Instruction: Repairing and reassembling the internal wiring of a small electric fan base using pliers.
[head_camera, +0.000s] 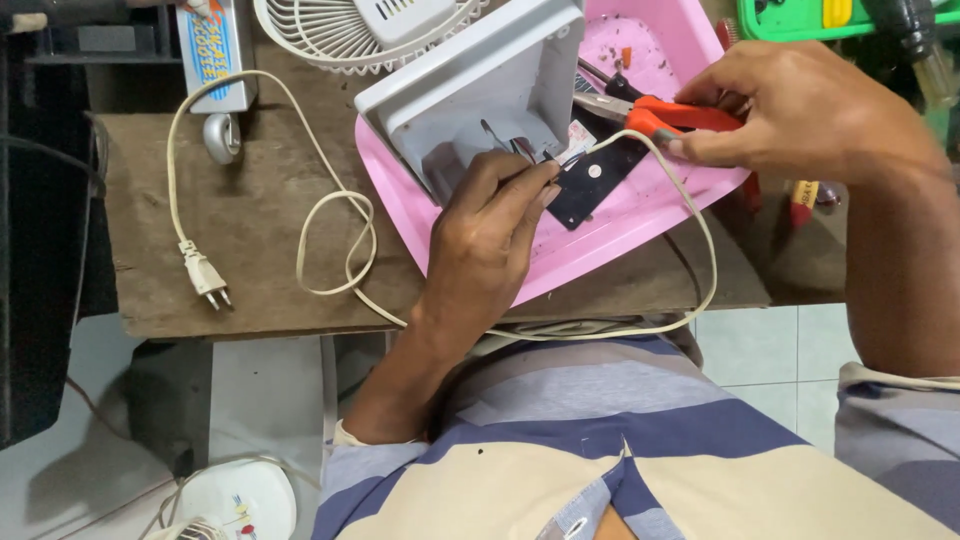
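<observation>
Wood desk (250, 220): worn brown top, carried everything listed below.
Plug (204, 274): white two-pin, lay at left on the desk; its cream cord (330, 240) looped rightward past the tray.
Fan grille (330, 40): white, at top edge, partly out of view.
Tray (640, 215): pink plastic, overhanging the desk's near edge.
Housing (480, 95): grey-white plastic box, tilted, resting in the tray.
Left hand (485, 245): fingers pinched together on thin wires at the housing's opening.
Black plate (595, 180): flat, in tray, just beside the left fingertips.
Right hand (800, 110): clamped around red-handled pliers (660, 112), tip pointing toward the housing.
</observation>
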